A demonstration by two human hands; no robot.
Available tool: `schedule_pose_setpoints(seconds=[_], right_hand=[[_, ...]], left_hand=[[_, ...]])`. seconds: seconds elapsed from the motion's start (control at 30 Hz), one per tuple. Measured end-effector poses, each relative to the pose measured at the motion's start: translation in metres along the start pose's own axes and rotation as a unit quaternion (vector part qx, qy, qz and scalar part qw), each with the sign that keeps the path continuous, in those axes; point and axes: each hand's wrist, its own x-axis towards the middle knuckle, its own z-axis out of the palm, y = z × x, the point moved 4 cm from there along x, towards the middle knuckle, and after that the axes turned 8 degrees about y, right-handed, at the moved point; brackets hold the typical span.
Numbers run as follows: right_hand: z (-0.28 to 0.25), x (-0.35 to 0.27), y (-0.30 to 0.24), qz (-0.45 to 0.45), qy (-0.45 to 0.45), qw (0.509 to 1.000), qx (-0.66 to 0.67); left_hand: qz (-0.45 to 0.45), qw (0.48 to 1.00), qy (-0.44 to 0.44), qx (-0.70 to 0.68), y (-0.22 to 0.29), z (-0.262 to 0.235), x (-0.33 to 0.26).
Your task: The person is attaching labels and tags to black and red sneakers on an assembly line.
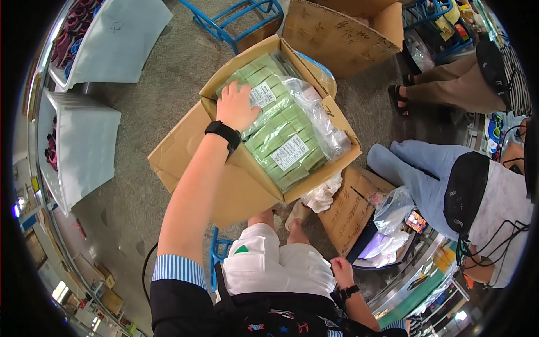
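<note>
An open cardboard box (216, 194) stands before me with its near-left flaps folded out. Inside it lie several green packs (266, 124) in clear plastic wrap, with white printed labels (289, 151) on top. My left hand (236, 106) reaches in and lies on the packs at the box's left side, fingers spread over the wrap. A dark band is on that wrist. Crumpled clear plastic (320, 118) covers the packs' right side. My right hand (341, 273) hangs beside my white shorts with its fingers curled in, touching none of the packs.
Another large carton (342, 39) stands beyond the box, near a blue metal frame (224, 28). White bins (112, 45) line the left. Two people stand at the right, one in jeans (421, 163). A lower carton (348, 210) and plastic bags (393, 210) lie near my right.
</note>
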Motion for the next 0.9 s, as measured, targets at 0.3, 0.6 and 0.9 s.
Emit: schedule_pose_setpoints(seconds=[0.3, 0.6, 0.9], right_hand=[[-0.001, 0.062, -0.324, -0.225, 0.028, 0.970, 0.090], [0.024, 0.141, -0.370, -0.302, 0.095, 0.932, -0.179], [0.002, 0.153, -0.383, -0.314, 0.176, 0.915, -0.183]], left_hand=[[0.151, 0.987, -0.032, 0.031, 0.036, -0.001, 0.002], [0.194, 0.981, -0.004, -0.015, 0.086, 0.023, -0.007], [0.253, 0.967, -0.014, -0.022, 0.083, 0.030, 0.000]])
